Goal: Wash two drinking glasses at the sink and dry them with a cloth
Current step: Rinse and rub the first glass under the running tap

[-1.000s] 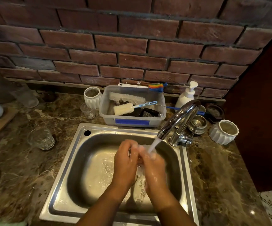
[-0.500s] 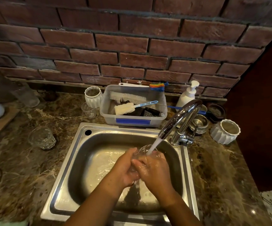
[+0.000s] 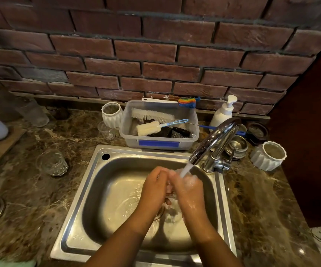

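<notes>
Over the steel sink [image 3: 90,191], my left hand [image 3: 154,187] and my right hand [image 3: 189,189] press together around a clear drinking glass [image 3: 169,189], which is almost fully hidden between them. Water runs from the chrome tap [image 3: 213,139] onto my right hand and the glass. A second clear glass [image 3: 52,162] stands upright on the marble counter left of the sink. A pale green cloth [image 3: 13,264] peeks in at the bottom left edge.
Behind the sink stands a plastic tub [image 3: 158,144] holding brushes. A small glass [image 3: 106,130] and a white ribbed pot [image 3: 112,113] are to its left. A soap pump bottle [image 3: 223,113], steel bowls [image 3: 236,146] and another white pot [image 3: 269,156] stand on the right.
My hands have shifted up around the glass under the stream, covering the rim that showed half a second ago. The tap keeps running.
</notes>
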`<action>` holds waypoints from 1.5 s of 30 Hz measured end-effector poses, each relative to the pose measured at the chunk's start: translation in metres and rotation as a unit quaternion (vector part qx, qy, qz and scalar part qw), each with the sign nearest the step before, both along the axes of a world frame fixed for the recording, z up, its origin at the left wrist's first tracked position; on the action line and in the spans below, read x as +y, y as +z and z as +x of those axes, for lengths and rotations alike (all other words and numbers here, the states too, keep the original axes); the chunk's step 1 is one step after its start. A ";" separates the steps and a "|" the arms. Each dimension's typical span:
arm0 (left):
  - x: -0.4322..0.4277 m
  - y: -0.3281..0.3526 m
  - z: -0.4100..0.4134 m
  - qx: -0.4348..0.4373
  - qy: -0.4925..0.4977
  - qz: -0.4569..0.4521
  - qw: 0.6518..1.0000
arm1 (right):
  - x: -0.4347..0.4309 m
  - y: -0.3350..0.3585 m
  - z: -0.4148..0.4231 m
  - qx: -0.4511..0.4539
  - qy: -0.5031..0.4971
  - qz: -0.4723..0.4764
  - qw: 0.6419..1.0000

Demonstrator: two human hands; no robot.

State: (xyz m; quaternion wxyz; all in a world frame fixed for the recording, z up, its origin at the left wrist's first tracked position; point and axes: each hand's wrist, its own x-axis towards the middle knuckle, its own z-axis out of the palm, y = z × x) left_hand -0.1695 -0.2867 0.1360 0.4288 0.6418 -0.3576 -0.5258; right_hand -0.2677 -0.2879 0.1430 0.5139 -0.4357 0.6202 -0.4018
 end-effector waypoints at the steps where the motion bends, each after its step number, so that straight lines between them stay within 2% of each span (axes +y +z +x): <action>1: -0.001 0.003 0.000 0.101 0.039 0.086 0.990 | 0.002 -0.002 0.000 0.064 0.041 -0.068 0.995; 3: 0.000 0.006 0.004 0.261 0.089 0.200 0.940 | 0.004 -0.012 -0.002 0.226 0.143 -0.148 0.952; 4: 0.000 0.007 0.007 0.302 0.098 0.221 0.922 | 0.005 -0.017 -0.003 0.309 0.184 -0.163 0.919; 5: 0.001 0.008 0.009 0.326 0.105 0.225 0.912 | 0.005 -0.019 -0.003 0.350 0.204 -0.164 0.899; 6: 0.001 0.007 0.010 0.329 0.114 0.222 0.911 | 0.006 -0.018 -0.003 0.343 0.205 -0.152 0.904; 8: -0.002 0.002 0.006 0.267 0.136 0.189 0.935 | 0.007 -0.011 -0.001 0.229 0.163 -0.126 0.951; 9: -0.003 0.000 0.004 0.203 0.144 0.150 0.957 | 0.008 -0.005 0.002 0.159 0.136 -0.109 0.972; 11: -0.003 -0.004 0.002 0.029 0.128 0.014 0.991 | 0.007 0.006 0.008 0.043 0.065 -0.039 0.996; 12: -0.001 -0.006 0.002 -0.069 0.100 -0.072 0.990 | 0.005 0.007 0.009 -0.041 0.018 0.028 0.999; 13: 0.002 -0.008 0.004 -0.156 0.058 -0.148 0.975 | 0.004 0.006 0.009 -0.146 -0.023 0.100 0.984; 15: 0.004 -0.013 0.008 -0.289 -0.032 -0.231 0.929 | 0.000 0.002 0.005 -0.297 -0.066 0.197 0.932; 16: 0.003 -0.015 0.010 -0.319 -0.062 -0.242 0.914 | -0.002 -0.001 0.002 -0.312 -0.063 0.212 0.924; 17: 0.001 -0.013 0.011 -0.321 -0.079 -0.232 0.915 | -0.006 -0.001 0.000 -0.293 -0.053 0.211 0.931; 18: -0.001 -0.011 0.010 -0.299 -0.082 -0.199 0.930 | -0.007 -0.001 0.000 -0.235 -0.041 0.195 0.951; 19: -0.003 -0.006 0.009 -0.239 -0.070 -0.143 0.958 | -0.007 -0.001 -0.001 -0.154 -0.024 0.162 0.974; 20: -0.006 -0.001 0.006 -0.150 -0.041 -0.068 0.986 | -0.007 0.000 -0.002 -0.064 0.002 0.104 0.993; 21: -0.006 0.005 0.003 -0.036 -0.001 0.019 0.999 | -0.005 0.000 -0.002 0.007 0.032 0.034 0.999; 22: -0.005 0.010 0.000 0.083 0.034 0.099 0.991 | -0.001 -0.002 -0.003 0.064 0.075 -0.045 0.994; 24: -0.001 0.016 0.002 0.260 0.078 0.202 0.941 | 0.008 -0.010 -0.004 0.176 0.140 -0.146 0.963; 25: -0.002 0.017 0.006 0.302 0.094 0.223 0.922 | 0.008 -0.013 -0.005 0.201 0.149 -0.168 0.954; 26: -0.002 0.016 0.008 0.306 0.100 0.228 0.919 | 0.007 -0.015 -0.006 0.186 0.148 -0.172 0.956; 27: -0.003 0.014 0.008 0.281 0.101 0.219 0.929 | 0.006 -0.016 -0.006 0.149 0.145 -0.160 0.965; 29: -0.005 0.011 0.003 0.159 0.106 0.156 0.969 | 0.006 -0.013 -0.004 0.090 0.126 -0.112 0.982; 31: -0.003 0.006 -0.001 -0.005 0.084 0.030 0.996 | 0.005 -0.009 0.001 0.001 0.058 -0.005 0.998; 32: 0.001 0.004 -0.001 -0.077 0.055 -0.047 0.994 | 0.004 -0.008 0.002 -0.094 0.018 0.074 0.993; 33: 0.003 0.004 0.000 -0.145 0.014 -0.115 0.983 | 0.003 -0.008 0.002 -0.202 -0.014 0.154 0.967; 35: 0.004 0.000 0.005 -0.295 -0.094 -0.204 0.929 | 0.002 -0.004 -0.005 -0.356 -0.041 0.258 0.897; 36: 0.003 -0.001 0.006 -0.343 -0.137 -0.219 0.903 | 0.001 -0.002 -0.009 -0.390 -0.047 0.278 0.877; 37: 0.001 0.000 0.006 -0.361 -0.158 -0.214 0.894 | 0.001 -0.004 -0.011 -0.397 -0.050 0.280 0.872; 38: 0.000 0.001 0.006 -0.347 -0.159 -0.192 0.904 | 0.001 -0.007 -0.011 -0.373 -0.045 0.267 0.887; 39: -0.001 0.002 0.006 -0.313 -0.147 -0.168 0.923 | 0.000 -0.008 -0.010 -0.311 -0.039 0.239 0.919; 41: 0.000 0.002 0.002 -0.191 -0.094 -0.089 0.973 | 0.000 -0.007 -0.006 -0.127 -0.029 0.145 0.981; 42: 0.001 0.005 -0.001 -0.109 -0.056 -0.032 0.992 | 0.000 -0.008 -0.005 -0.039 -0.009 0.081 0.996; 43: 0.001 0.007 -0.003 -0.011 -0.008 0.031 0.999 | 0.003 -0.008 -0.003 0.022 0.023 0.012 0.999; 45: 0.002 0.015 -0.002 0.193 0.077 0.139 0.968 | 0.011 -0.011 -0.001 0.150 0.102 -0.118 0.976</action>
